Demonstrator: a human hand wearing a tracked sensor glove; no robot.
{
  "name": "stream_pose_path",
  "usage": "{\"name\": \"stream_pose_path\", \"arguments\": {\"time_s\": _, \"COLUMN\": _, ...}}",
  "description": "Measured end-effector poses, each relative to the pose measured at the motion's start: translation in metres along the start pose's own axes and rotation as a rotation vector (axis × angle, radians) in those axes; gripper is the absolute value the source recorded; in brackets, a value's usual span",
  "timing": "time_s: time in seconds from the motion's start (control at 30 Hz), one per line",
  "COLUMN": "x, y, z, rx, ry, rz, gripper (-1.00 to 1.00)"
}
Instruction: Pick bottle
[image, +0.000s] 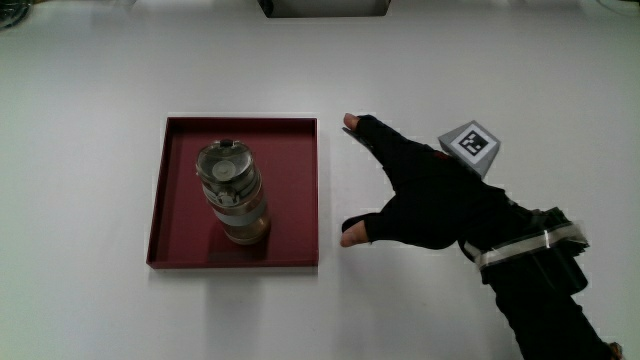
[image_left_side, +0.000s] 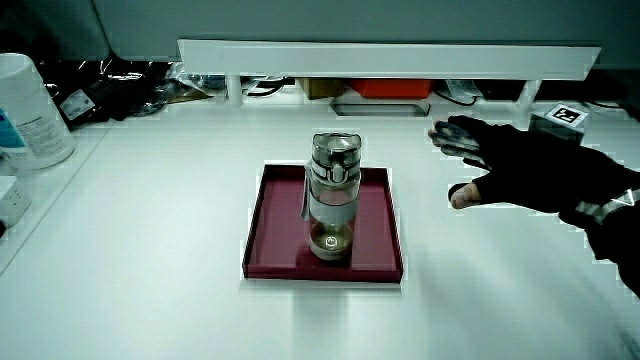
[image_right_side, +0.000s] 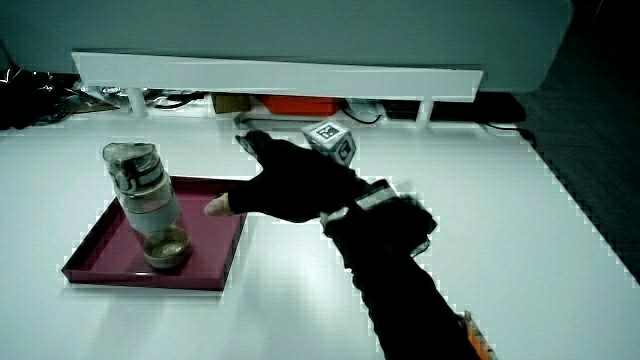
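Clear, probably plastic bottle (image: 232, 192); matt tray (image: 180, 140)

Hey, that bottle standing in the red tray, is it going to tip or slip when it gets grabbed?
The bottle stands tall and narrow in the tray, so a sideways knock would probably tip it. It looks mostly empty, likely light. Its smooth clear wall may be slippery; the open hand is beside the tray.

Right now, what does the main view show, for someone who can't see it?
A clear bottle stands upright in a dark red tray on a white table. A gloved hand, fingers spread and holding nothing, is beside the tray.
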Motion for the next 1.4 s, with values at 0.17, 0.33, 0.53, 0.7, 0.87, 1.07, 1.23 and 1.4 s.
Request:
{"name": "stream_pose_path", "arguments": {"time_s": 0.17, "x": 0.003, "y": 0.017, "z": -0.014, "rx": -0.029, "ry": 0.016, "rz": -0.025, "gripper": 0.00}}
{"name": "stream_pose_path", "arguments": {"time_s": 0.33, "x": 0.006, "y": 0.035, "z": -0.027, "rx": -0.056, "ry": 0.028, "rz": -0.019, "gripper": 0.00}}
{"name": "stream_pose_path", "arguments": {"time_s": 0.53, "x": 0.013, "y": 0.055, "z": -0.046, "rx": -0.095, "ry": 0.052, "rz": -0.023, "gripper": 0.00}}
{"name": "stream_pose_path", "arguments": {"time_s": 0.7, "x": 0.027, "y": 0.072, "z": -0.062, "rx": -0.118, "ry": 0.019, "rz": -0.036, "gripper": 0.00}}
{"name": "stream_pose_path", "arguments": {"time_s": 0.87, "x": 0.039, "y": 0.085, "z": -0.076, "rx": -0.142, "ry": 0.048, "rz": -0.053, "gripper": 0.00}}
{"name": "stream_pose_path", "arguments": {"time_s": 1.07, "x": 0.047, "y": 0.096, "z": -0.092, "rx": -0.146, "ry": 0.064, "rz": -0.067, "gripper": 0.00}}
{"name": "stream_pose_path", "arguments": {"time_s": 1.23, "x": 0.043, "y": 0.099, "z": -0.100, "rx": -0.074, "ry": 0.054, "rz": -0.066, "gripper": 0.00}}
{"name": "stream_pose_path", "arguments": {"time_s": 1.4, "x": 0.059, "y": 0.106, "z": -0.104, "rx": -0.125, "ry": 0.103, "rz": -0.051, "gripper": 0.00}}
